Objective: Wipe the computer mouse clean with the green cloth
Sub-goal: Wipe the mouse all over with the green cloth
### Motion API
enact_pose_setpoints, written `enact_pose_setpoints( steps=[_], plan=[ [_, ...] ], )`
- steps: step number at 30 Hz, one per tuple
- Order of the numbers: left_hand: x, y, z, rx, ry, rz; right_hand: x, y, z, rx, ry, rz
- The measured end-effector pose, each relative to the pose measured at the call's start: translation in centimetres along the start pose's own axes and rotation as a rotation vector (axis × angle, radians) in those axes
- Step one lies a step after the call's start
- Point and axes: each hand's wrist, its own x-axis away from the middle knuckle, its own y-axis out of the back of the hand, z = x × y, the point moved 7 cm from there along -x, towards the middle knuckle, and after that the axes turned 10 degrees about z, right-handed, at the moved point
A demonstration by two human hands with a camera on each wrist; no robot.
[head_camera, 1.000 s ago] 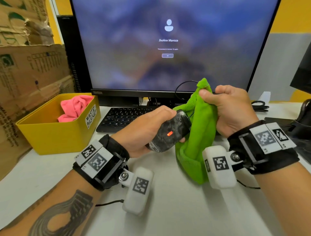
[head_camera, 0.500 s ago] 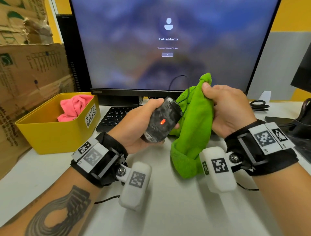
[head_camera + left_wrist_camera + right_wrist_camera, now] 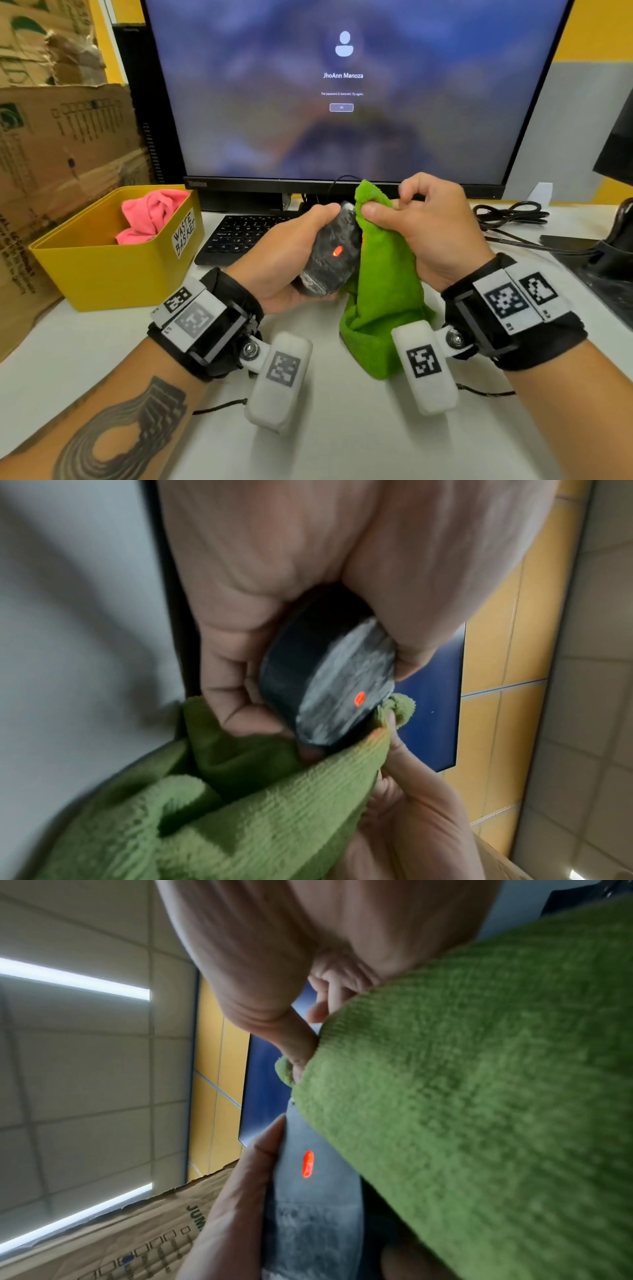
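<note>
My left hand [image 3: 291, 260] grips the black computer mouse [image 3: 330, 253] above the desk, its underside turned toward me with the red sensor light glowing and pale smears across it. The same mouse [image 3: 339, 685] fills the left wrist view, fingers curled round its edge. My right hand [image 3: 421, 226] pinches the top of the green cloth [image 3: 383, 294] between thumb and fingers and holds it against the mouse's right edge. The cloth hangs down to the desk. In the right wrist view the green cloth [image 3: 479, 1096] covers part of the mouse [image 3: 308, 1191].
A yellow waste basket [image 3: 102, 270] holding a pink rag [image 3: 150, 214] stands at the left. A black keyboard [image 3: 236, 236] lies behind my hands under the monitor [image 3: 342, 102]. Black cables [image 3: 510, 216] coil at the right, and cardboard boxes [image 3: 61, 147] stand at far left.
Both hands have risen and moved away from me, toward the monitor. The cloth's pinched top now meets the mouse's right edge near its tip; a second ago it was held beside the mouse.
</note>
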Motion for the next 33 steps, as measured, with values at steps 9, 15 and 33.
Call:
enact_pose_setpoints(
  steps=[9,15,33],
  plan=[
    [0.5,-1.1,-0.1,-0.067,0.037,0.121,-0.3,2.1,-0.2,-0.096,-0.031,-0.174],
    [0.7,-1.7,0.0,-0.116,0.033,0.201,-0.6,3.5,-0.6,-0.140,-0.050,-0.237],
    [0.0,-0.2,0.2,0.043,-0.008,-0.022,2.3,-2.6,5.6,0.748,0.582,-0.022]
  ],
)
